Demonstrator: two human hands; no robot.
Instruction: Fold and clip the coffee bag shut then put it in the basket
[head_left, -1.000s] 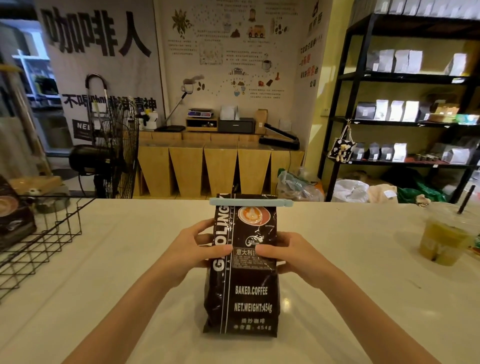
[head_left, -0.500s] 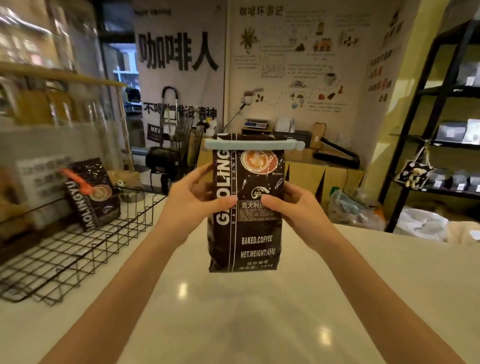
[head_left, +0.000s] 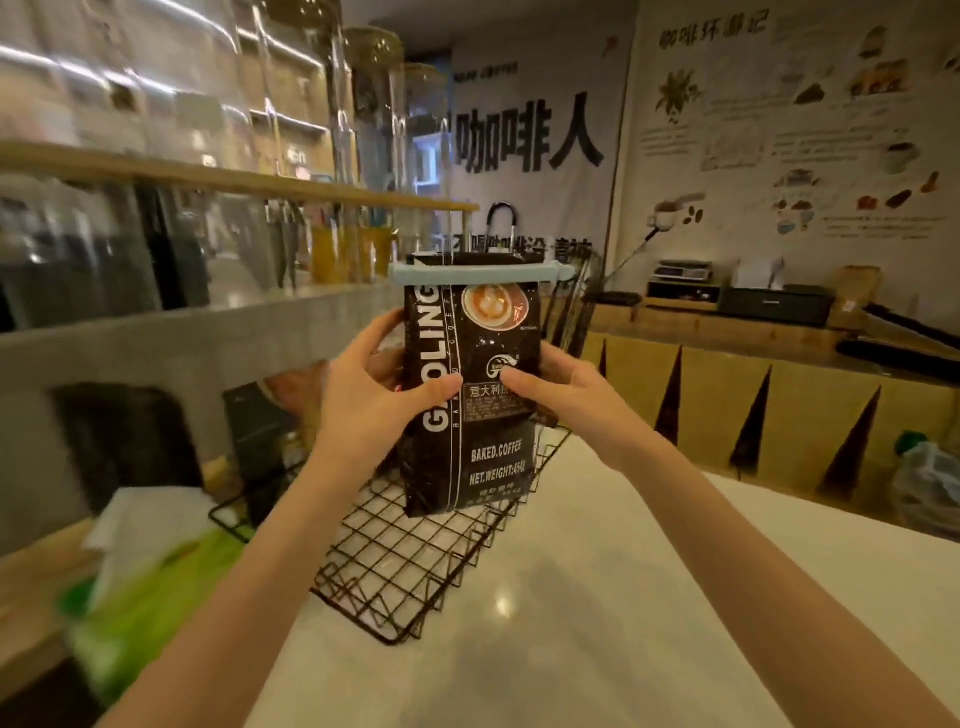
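I hold a dark coffee bag (head_left: 488, 457) upright in the air, above the black wire basket (head_left: 410, 582) on the white counter. A pale blue clip (head_left: 483, 274) runs across the bag's folded top. My left hand (head_left: 371, 400) grips the bag's left side, thumb on the front. On the right side, my right hand (head_left: 566, 400) grips it the same way. Another dark coffee bag (head_left: 265, 431) lies in the basket's far left part, partly hidden by my left hand.
A green and white pack (head_left: 150, 577) lies blurred at the lower left. A glass screen with a wooden rail (head_left: 218, 176) stands behind the basket. The white counter (head_left: 597, 623) stretches right and towards me. A wooden bench (head_left: 779, 395) with machines is beyond.
Both hands lifted the clipped bag off the counter and carried it left; it now hangs over the wire basket. The view turned left with it.
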